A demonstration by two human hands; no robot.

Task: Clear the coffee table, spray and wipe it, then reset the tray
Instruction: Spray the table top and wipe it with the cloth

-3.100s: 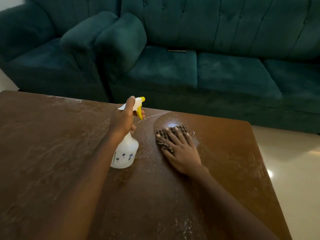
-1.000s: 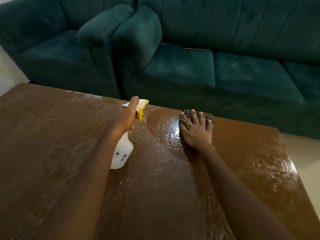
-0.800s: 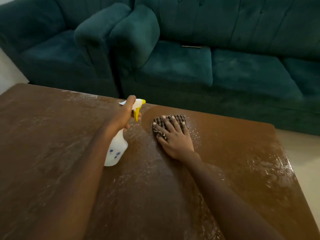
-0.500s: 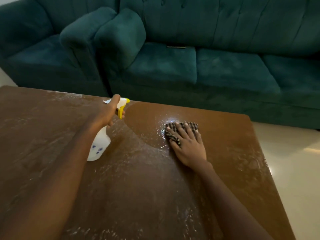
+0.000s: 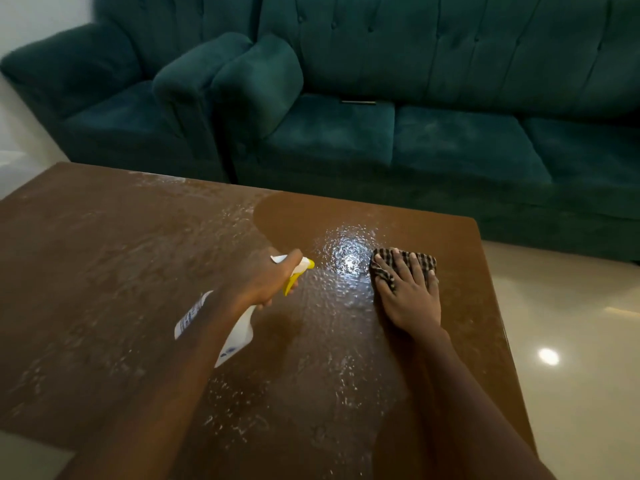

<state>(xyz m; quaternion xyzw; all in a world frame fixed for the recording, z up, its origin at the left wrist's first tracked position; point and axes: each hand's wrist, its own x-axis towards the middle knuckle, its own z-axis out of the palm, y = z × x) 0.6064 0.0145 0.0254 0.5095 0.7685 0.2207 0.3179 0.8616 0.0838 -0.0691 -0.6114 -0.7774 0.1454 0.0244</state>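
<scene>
Wiping under way | right hand [image 5: 408,292], flat on the checked cloth [image 5: 420,259], has slid back toward the coffee table [image 5: 104,254]'s right edge | left hand [image 5: 266,282] keeps gripping the spray bottle [image 5: 239,336] | tray unseen; streaks remain.

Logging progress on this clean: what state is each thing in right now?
Brown wooden coffee table: wet, streaked with spray, partly wiped.
White spray bottle with yellow trigger: tilted, gripped by left hand.
Dark checked cloth: pressed flat on the table under right hand.
Dark green sofa: a thin dark object lies on its seat.
</scene>
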